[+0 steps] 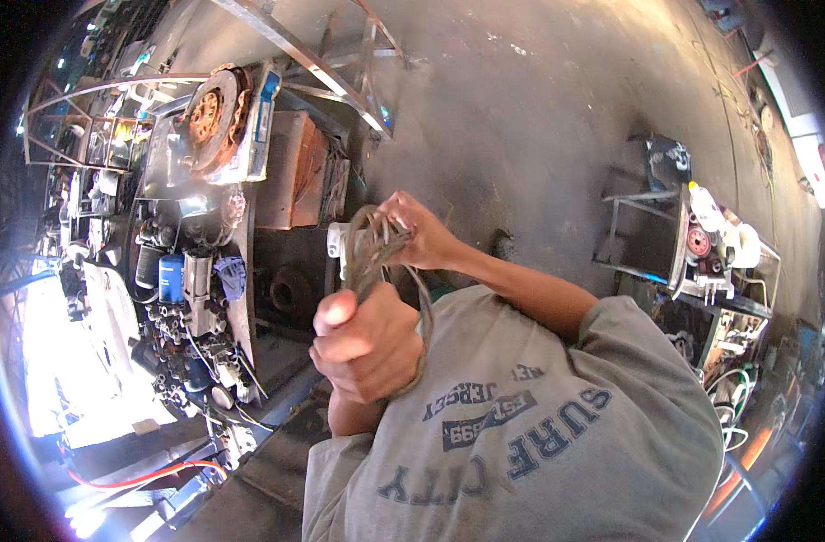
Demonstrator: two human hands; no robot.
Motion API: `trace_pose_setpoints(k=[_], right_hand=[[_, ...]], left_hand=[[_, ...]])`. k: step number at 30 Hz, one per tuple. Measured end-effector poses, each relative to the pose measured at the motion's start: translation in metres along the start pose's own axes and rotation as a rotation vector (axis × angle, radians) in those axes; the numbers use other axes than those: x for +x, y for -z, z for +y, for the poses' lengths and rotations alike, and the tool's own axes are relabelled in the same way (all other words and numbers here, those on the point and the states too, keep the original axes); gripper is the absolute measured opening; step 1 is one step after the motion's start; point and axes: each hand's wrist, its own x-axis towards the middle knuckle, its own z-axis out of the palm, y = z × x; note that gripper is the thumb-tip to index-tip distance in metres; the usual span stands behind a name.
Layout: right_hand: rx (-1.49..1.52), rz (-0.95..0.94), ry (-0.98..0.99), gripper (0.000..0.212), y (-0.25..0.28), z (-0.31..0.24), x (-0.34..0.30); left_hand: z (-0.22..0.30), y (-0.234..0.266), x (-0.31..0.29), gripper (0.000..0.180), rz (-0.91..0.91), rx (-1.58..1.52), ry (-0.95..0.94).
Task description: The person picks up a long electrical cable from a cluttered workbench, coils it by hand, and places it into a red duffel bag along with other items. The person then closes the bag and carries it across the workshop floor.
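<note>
A grey-brown coiled cord is bunched in front of my chest, its loops lying close together. My left hand is closed in a fist round the lower part of the bundle, thumb on top. At the upper end, my right hand has its fingers closed on the same loops. One loop hangs loose past my left wrist, against my grey shirt. Just behind the coil is a small white object; whether it is joined to the cord I cannot tell.
On my left a cluttered bench holds a rusty round clutch part, a blue filter and many metal parts. A metal frame stands ahead. To the right, a small metal stand carries bottles.
</note>
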Motion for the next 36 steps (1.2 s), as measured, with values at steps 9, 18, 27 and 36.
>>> trace_pose_setpoints(k=[9,18,27,36], right_hand=[[0.532,-0.092,-0.327,0.015,-0.001,0.002,0.011],[0.943,-0.412,-0.298,0.026,0.073,-0.032,-0.01],[-0.679,0.502,-0.059,0.024,0.068,0.015,0.011],[-0.232,0.406,-0.368,0.039,0.065,0.035,0.007]], left_hand=[[-0.011,-0.019,-0.003,0.06,0.151,0.187,-0.049],[0.042,-0.082,-0.106,0.029,0.636,0.425,-0.506],[-0.01,-0.047,-0.051,0.035,1.529,1.3,-0.24],[-0.02,-0.002,-0.05,0.03,1.182,0.769,-0.141]])
